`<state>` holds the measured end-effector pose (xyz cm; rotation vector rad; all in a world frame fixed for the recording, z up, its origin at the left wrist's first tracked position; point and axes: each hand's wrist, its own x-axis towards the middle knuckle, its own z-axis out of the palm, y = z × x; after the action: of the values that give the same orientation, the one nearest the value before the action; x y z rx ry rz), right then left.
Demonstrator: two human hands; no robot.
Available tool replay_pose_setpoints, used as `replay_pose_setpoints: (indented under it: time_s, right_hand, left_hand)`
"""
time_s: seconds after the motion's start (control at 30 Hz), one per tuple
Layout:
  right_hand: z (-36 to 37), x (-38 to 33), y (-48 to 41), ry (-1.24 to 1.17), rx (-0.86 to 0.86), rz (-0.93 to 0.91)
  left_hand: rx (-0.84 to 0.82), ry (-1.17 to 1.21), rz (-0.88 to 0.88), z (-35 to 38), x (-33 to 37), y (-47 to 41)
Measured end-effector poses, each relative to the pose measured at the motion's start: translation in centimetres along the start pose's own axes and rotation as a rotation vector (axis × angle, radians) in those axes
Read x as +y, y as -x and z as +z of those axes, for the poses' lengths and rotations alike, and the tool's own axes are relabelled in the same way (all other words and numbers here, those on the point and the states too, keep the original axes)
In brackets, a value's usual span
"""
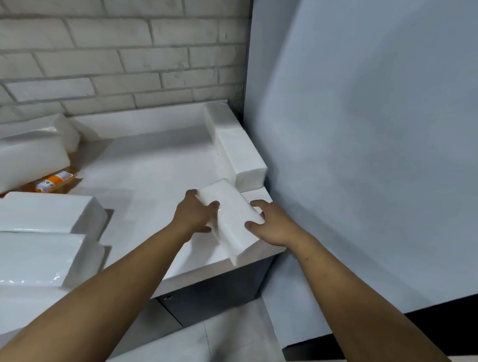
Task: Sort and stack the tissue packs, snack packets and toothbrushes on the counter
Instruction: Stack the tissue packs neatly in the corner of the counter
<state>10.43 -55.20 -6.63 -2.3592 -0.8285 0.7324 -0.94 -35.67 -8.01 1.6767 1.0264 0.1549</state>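
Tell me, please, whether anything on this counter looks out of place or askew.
Yes. At the left, an orange snack packet is wedged under a tilted tissue pack, so two kinds are mixed. The held pack, gripped by the left hand and right hand, sits skewed to the row along the wall.

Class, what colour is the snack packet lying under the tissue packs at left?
The snack packet is orange with white; head view.

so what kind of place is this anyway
Likely a kitchen or utility corner indoors: a white counter on a dark base cabinet, a white brick-pattern back wall, and tissue packs piled on the counter.
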Motion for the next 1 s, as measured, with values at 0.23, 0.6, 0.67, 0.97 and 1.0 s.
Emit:
replay_pose_setpoints:
  time_s: [0.23, 0.6, 0.67, 0.97, 1.0]
  right_hand:
    - [-1.3, 2.8, 1.3, -0.08, 0.049, 0.026]
    - [-2.2, 4.9, 0.8, -0.024, 0.177, 0.06]
    - [-2.1, 4.9, 0.5, -0.026, 0.197, 0.068]
    - [-2.3, 4.6, -0.9, 0.013, 0.227, 0.058]
    - [-2.4, 4.5, -1.1, 0.018, 0.229, 0.057]
  left_hand:
    - [-0.065, 0.182, -0.031, 4.8, 0.4, 2.6]
    - [-0.132, 0.086, 0.099, 8.5, 1.6, 2.1]
    - [-0.143, 0.069, 0.101, 8.8, 1.7, 1.6]
    - [-0.199, 0.068, 0.044, 9.1, 3.4, 0.3]
    - [-0.197, 0.074, 0.041, 9.2, 3.5, 0.1]
